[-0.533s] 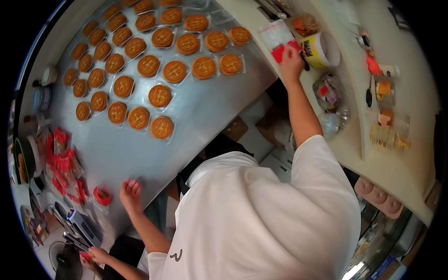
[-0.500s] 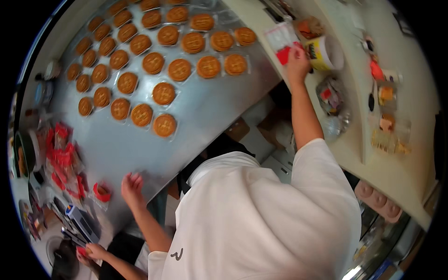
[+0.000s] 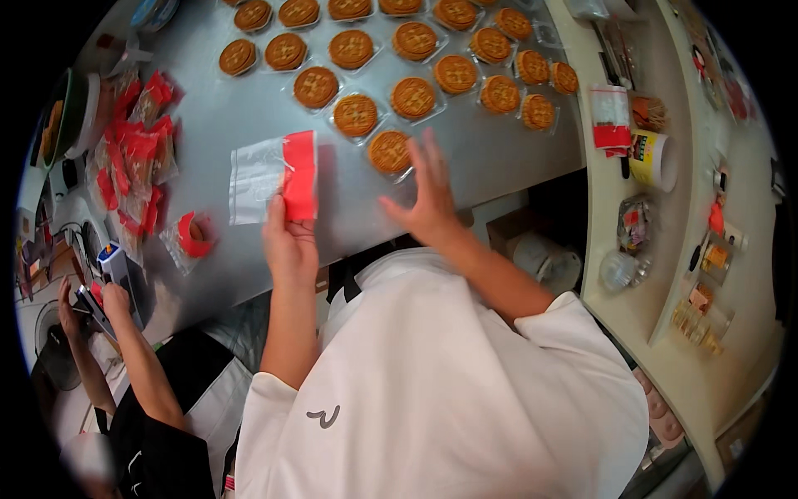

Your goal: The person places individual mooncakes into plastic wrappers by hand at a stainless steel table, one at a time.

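Observation:
My left hand (image 3: 291, 245) grips a flat plastic bag (image 3: 258, 183), clear-white with a red band, above the metal table. Fingers spread, my right hand (image 3: 434, 200) is beside the nearest mooncake (image 3: 388, 153), a round golden-brown one on a clear plastic tray; whether they touch is hard to tell. Behind it, several more mooncakes (image 3: 413, 98) stand in rows, each on its own clear tray.
Several red-and-clear packed bags (image 3: 133, 158) are heaped at the table's left. A single packed mooncake (image 3: 195, 237) lies nearer me. At the left, a co-worker's hands (image 3: 116, 299) are by a sealing machine (image 3: 125, 283). A shelf on the right holds more bags (image 3: 611, 116) and a yellow-and-white tub (image 3: 652, 160).
My right hand has come from the shelf back over the table and opened. A bag is now in my left hand, which was empty. The view has shifted.

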The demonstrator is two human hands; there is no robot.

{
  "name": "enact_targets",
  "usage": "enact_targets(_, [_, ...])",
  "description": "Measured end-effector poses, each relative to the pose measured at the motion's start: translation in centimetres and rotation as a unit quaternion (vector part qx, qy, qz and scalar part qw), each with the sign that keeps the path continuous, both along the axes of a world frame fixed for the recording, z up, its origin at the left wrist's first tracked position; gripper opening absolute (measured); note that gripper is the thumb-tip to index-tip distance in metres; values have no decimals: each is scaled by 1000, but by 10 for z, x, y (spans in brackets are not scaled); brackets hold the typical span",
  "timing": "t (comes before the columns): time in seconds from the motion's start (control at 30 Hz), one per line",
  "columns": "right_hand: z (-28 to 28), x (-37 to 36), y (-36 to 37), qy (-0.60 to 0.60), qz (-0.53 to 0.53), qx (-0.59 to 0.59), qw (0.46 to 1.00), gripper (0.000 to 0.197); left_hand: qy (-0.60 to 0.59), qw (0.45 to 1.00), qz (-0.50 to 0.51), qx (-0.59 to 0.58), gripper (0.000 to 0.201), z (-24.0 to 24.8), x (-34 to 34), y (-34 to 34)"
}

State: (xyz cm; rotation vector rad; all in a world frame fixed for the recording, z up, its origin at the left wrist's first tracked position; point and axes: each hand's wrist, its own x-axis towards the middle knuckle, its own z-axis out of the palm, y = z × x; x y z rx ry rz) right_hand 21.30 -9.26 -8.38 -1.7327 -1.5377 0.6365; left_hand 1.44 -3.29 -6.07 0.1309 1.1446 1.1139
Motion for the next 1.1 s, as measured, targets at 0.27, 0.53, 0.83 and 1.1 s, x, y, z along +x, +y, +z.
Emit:
enact_targets(0.27, [-56,4,14,-89,-34,23,995,81,-28,999,-26,33,33,30,-18,29])
enact_targets(0.53, [76,-48,16,76,-61,112,989,83,-16,997,-59,50,34,43,-15,35])
enact_targets(0.83, [81,-56,49,-9,-104,170,980,84,-12,994,-65,84,33,59,3,32])
enact_targets(1.1, [89,-55,45,-17,-78,154,985,84,42,991,-52,116,32,54,7,25])
